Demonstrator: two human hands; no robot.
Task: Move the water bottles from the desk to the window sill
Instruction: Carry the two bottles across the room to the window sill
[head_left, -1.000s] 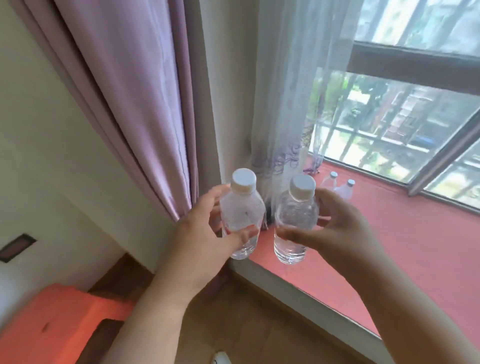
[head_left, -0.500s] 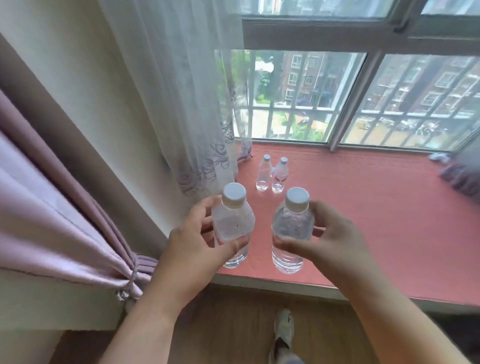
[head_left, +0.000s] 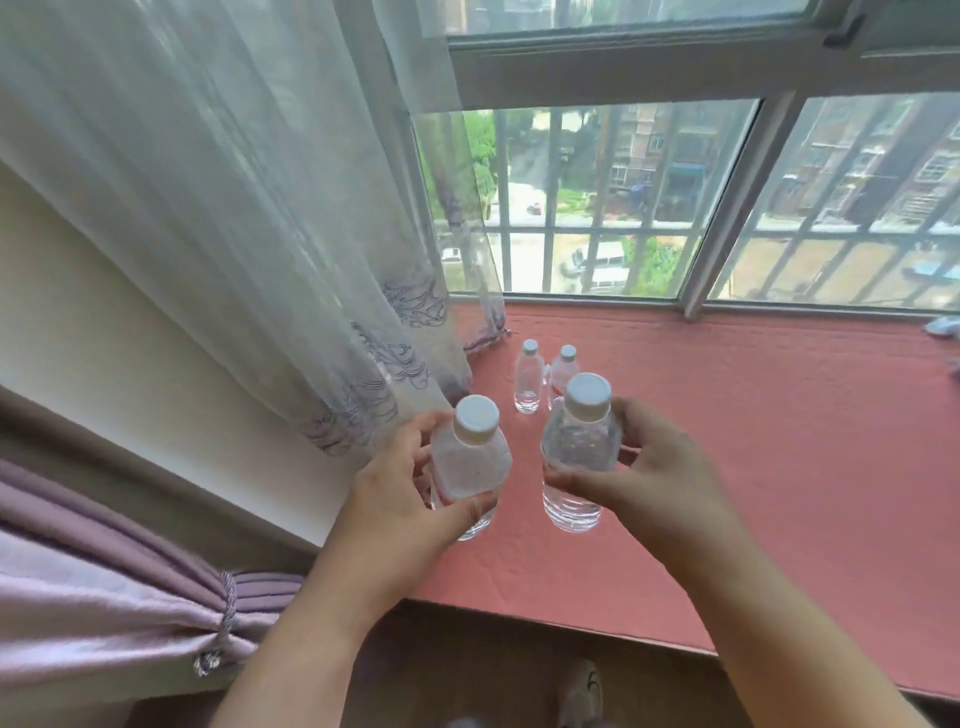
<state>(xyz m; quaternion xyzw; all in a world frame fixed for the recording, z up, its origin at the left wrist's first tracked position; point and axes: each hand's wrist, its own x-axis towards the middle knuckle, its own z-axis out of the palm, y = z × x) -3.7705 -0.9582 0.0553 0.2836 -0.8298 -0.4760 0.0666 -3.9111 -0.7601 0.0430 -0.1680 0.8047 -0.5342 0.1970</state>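
My left hand (head_left: 400, 499) grips a clear water bottle (head_left: 470, 460) with a white cap, held upright over the near left part of the pink window sill (head_left: 753, 467). My right hand (head_left: 654, 478) holds a second clear bottle (head_left: 579, 447) upright beside it, a little farther in. Whether either bottle touches the sill I cannot tell. Two more small capped bottles (head_left: 529, 376) (head_left: 563, 366) stand side by side on the sill behind them, near the sheer curtain.
A sheer white curtain (head_left: 260, 208) hangs at the left, its hem close to the standing bottles. A mauve drape (head_left: 104, 587) is tied back at lower left. The barred window (head_left: 623, 208) closes the back. My shoe (head_left: 579, 691) shows on the wooden floor.
The view has swung right and up onto the window. Both hands have carried their bottles farther in over the sill, closer to the two standing bottles.
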